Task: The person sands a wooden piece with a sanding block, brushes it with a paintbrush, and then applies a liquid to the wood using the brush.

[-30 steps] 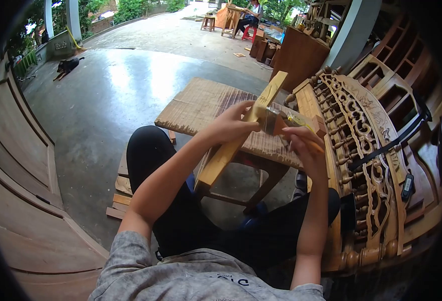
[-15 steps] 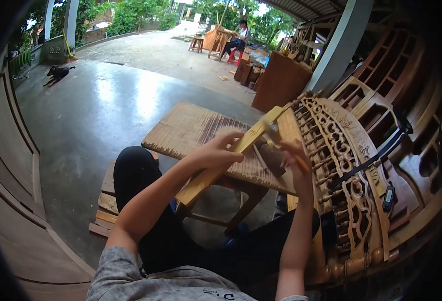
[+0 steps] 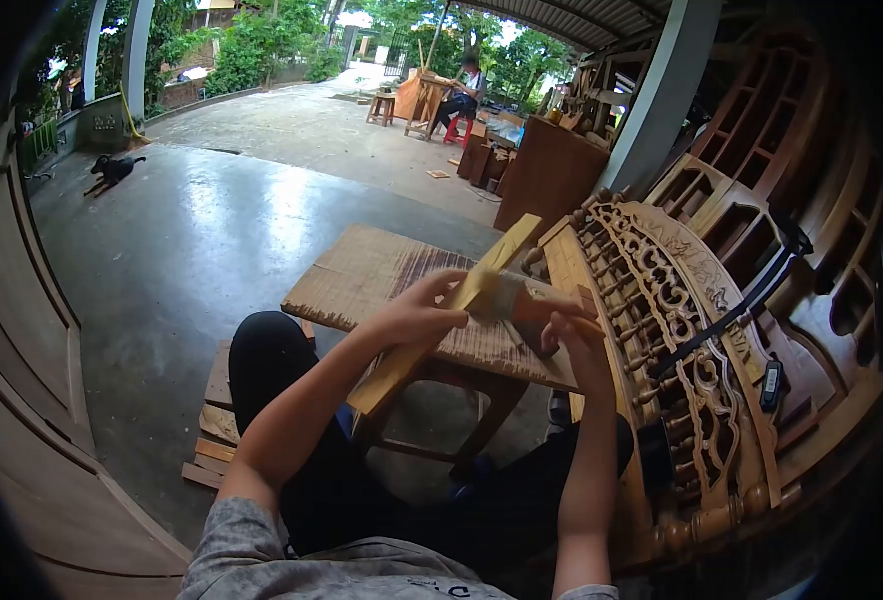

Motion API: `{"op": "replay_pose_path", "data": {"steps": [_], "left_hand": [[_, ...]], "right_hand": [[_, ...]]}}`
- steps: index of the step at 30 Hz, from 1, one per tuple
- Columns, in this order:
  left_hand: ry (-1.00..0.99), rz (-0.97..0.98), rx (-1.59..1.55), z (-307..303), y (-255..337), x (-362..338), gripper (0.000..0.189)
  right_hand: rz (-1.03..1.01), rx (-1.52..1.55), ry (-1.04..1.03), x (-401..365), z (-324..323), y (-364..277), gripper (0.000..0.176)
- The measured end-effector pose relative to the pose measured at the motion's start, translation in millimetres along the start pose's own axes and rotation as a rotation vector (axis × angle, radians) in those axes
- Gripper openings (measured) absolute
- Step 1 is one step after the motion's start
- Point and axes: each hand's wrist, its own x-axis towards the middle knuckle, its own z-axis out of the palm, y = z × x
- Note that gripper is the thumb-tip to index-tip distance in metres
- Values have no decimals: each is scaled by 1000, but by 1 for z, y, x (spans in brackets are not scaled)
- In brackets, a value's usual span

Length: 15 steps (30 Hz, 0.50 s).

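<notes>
A long yellowish wooden piece [image 3: 401, 368] slants across the worn wooden stool top [image 3: 353, 262], tilted up and away from my lap. My left hand [image 3: 429, 308] is wrapped round its middle, thumb on the near side. In my right hand [image 3: 573, 325] is a brush [image 3: 506, 297] with an orange handle, smeared by motion. Its head meets or overlaps the wooden piece just beyond my left fingers; actual contact cannot be made out. On the stool's right part, a dark brown block and a thin stick lie partly hidden behind the right hand.
A carved wooden panel with turned spindles [image 3: 661, 290] stands close on my right, a black strap [image 3: 726, 325] across it. Wood strips [image 3: 211, 450] are stacked on the floor at left. Farther off are a dog [image 3: 113, 173] and a seated person [image 3: 464, 92].
My right hand has moved left and down, bringing the brush from the far end of the wooden piece toward my left hand. The view has shifted slightly.
</notes>
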Motion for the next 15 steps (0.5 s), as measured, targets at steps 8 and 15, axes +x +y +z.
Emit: {"op": "replay_pose_path", "data": {"steps": [8,15], "left_hand": [[-52,-58,90,5,12,-7,77],[1,0,70,-1,1,-2,75]], "right_hand": [[-95,-114,362,12,5,6,31],[-256,-71,456,17,18,10,30]]}}
